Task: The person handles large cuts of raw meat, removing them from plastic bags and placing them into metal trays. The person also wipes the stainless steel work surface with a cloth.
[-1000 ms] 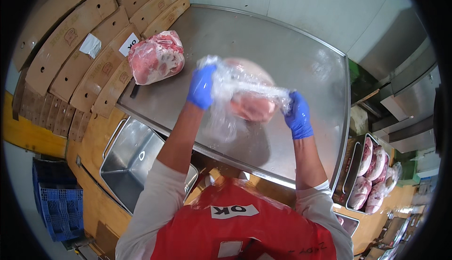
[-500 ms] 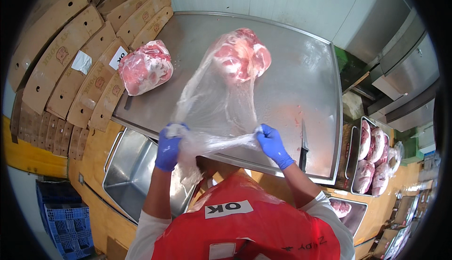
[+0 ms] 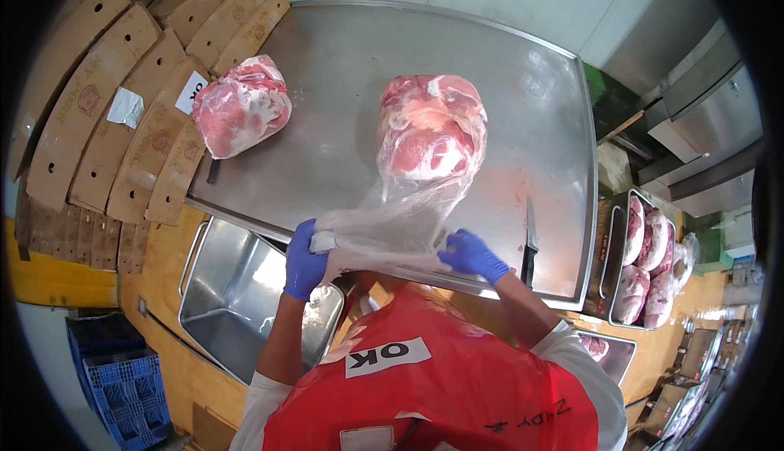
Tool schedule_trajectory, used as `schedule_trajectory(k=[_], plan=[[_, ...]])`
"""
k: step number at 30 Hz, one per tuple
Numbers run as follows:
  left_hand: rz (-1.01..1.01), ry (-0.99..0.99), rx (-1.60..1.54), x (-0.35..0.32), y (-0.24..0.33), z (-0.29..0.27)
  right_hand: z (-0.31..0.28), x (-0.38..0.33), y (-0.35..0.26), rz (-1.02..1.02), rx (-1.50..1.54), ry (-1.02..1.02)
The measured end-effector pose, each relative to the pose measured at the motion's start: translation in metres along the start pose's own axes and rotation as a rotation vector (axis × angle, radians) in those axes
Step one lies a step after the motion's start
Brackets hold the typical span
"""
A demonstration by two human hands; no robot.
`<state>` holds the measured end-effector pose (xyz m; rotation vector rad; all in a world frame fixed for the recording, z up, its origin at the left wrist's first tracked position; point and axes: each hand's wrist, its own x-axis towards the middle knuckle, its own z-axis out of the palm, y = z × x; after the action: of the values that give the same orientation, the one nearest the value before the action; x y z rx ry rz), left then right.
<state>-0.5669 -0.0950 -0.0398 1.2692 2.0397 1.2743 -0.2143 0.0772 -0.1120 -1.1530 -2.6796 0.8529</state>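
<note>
A large piece of raw pink meat [image 3: 433,124] lies at the middle of the steel table, partly inside a clear plastic bag [image 3: 384,234]. The bag's loose mouth stretches toward me, over the table's near edge. My left hand [image 3: 305,261], in a blue glove, grips the bag's left side with bunched plastic at the thumb. The blue-gloved right hand [image 3: 475,256] has its fingers curled on the bag's right side. Right of that hand, a black-handled knife [image 3: 529,247] lies with its blade pointing away from me.
Another piece of meat [image 3: 243,109] sits on the table's left, beside stacked cardboard boxes [image 3: 106,100]. Below the near left edge stands a deep steel bin [image 3: 233,279]. A tray of meat [image 3: 645,255] stands to the right; blue crates [image 3: 122,386] are at lower left.
The middle meat has come nearer and turned, with its far part now outside the plastic. The bag, earlier stretched long between meat and hands, is shorter and gathered lower.
</note>
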Motion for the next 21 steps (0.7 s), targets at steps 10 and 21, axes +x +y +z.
schedule_trajectory(k=[10,21], plan=[[0.145,-0.141,-0.118,0.039,0.079,0.086,-0.152,0.091,0.029,0.010,-0.020,0.495],[0.693,-0.759,0.213,0.020,0.087,0.196,-0.109,0.102,0.030,-0.147,-0.290,0.354]])
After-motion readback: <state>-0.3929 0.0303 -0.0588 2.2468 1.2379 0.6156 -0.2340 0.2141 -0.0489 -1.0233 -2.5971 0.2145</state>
